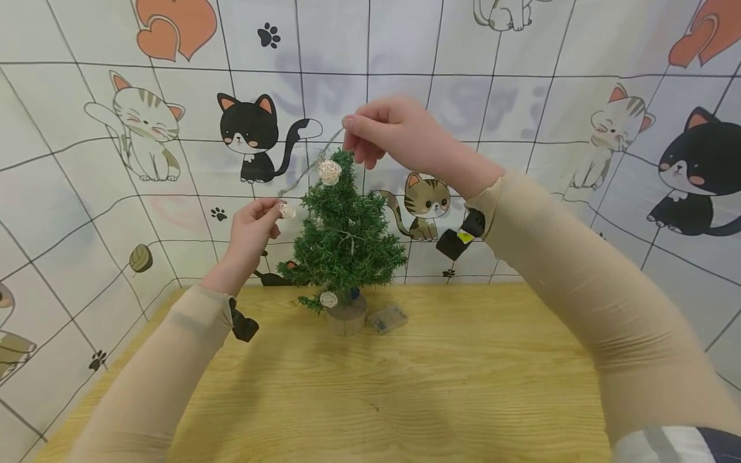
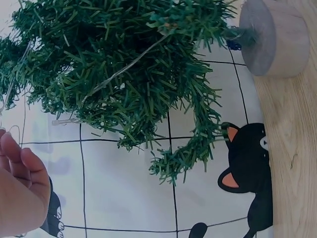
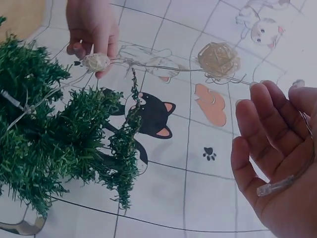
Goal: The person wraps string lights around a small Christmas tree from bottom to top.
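A small artificial Christmas tree point(image 1: 350, 238) stands upright on a round wooden base point(image 1: 347, 316). My left hand point(image 1: 250, 228), on its left side, pinches a light string at a white woven ball point(image 1: 287, 211). Above the treetop, my right hand point(image 1: 393, 132) pinches the string's thin wire point(image 1: 303, 173) between thumb and forefinger. Another woven ball point(image 3: 218, 60) hangs on the wire between the hands. In the right wrist view, a clear bare bulb point(image 3: 275, 187) on a loose wire end lies against my right palm. The left wrist view shows wire point(image 2: 124, 69) crossing the branches.
A clear flat box point(image 1: 388, 319) lies on the wooden table point(image 1: 405, 392) just right of the base. One more woven ball point(image 1: 329, 299) hangs at a low branch. Behind the tree rises a white gridded backdrop point(image 1: 347, 38) with cartoon cats.
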`<state>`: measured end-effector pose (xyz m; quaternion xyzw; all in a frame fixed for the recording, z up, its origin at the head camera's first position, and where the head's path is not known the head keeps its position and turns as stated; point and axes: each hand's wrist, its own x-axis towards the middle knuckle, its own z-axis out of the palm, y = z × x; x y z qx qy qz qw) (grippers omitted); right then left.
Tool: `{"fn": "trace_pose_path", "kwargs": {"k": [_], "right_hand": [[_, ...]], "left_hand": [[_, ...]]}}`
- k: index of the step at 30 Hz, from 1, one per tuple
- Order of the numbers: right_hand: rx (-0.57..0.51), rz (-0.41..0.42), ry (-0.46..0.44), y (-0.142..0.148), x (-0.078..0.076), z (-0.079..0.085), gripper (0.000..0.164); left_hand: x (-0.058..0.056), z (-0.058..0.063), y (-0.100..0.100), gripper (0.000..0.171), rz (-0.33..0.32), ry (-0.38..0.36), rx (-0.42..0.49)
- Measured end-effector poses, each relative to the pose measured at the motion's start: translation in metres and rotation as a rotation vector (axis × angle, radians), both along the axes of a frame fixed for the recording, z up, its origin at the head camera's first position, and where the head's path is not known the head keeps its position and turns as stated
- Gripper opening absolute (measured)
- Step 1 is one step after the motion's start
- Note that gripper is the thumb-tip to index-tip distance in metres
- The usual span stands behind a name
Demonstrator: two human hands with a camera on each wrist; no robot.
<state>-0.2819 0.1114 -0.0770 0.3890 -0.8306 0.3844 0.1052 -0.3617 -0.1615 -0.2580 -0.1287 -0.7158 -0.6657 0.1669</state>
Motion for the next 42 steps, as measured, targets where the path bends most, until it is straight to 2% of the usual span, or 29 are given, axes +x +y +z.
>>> {"fn": "trace_pose_path", "kwargs": {"k": [8,12,17,24,29,34,36,39,42], "right_hand": [[-0.233,-0.030,-0.251,-0.003,-0.031,0.009,0.035],[-0.323,-0.049,-0.348,-0.004,-0.045,0.010,0.034],[-0.468,-0.083,-0.440,-0.002,-0.062,0.009,0.029],[-0.706,-0.069,-0.574,0.004,-0.086,-0.001,0.029],[-0.730,-0.038,-0.601,0.008,-0.098,-0.006,0.032],[-0.686,-0.004,-0.599,0.012,-0.109,-0.013,0.037],[-0.670,0.009,-0.597,0.012,-0.114,-0.016,0.040],[-0.652,0.016,-0.589,0.011,-0.119,-0.020,0.042],[-0.642,-0.001,-0.593,0.010,-0.123,-0.023,0.042]], "left_hand": [[-0.007,0.005,-0.001,0.025,-0.101,-0.088,0.205],[-0.006,0.005,-0.001,0.017,-0.127,-0.112,0.240],[-0.007,0.005,0.001,0.014,-0.123,-0.081,0.242],[-0.010,0.006,0.001,0.010,-0.134,0.025,0.236],[-0.009,0.005,-0.002,0.013,-0.110,0.081,0.176],[-0.009,0.005,0.000,0.015,0.013,0.091,-0.019],[-0.009,0.006,0.002,0.021,0.039,0.086,-0.077],[-0.008,0.007,0.004,0.034,0.031,0.078,-0.133],[-0.007,0.008,0.004,0.041,0.002,0.054,-0.153]]}}
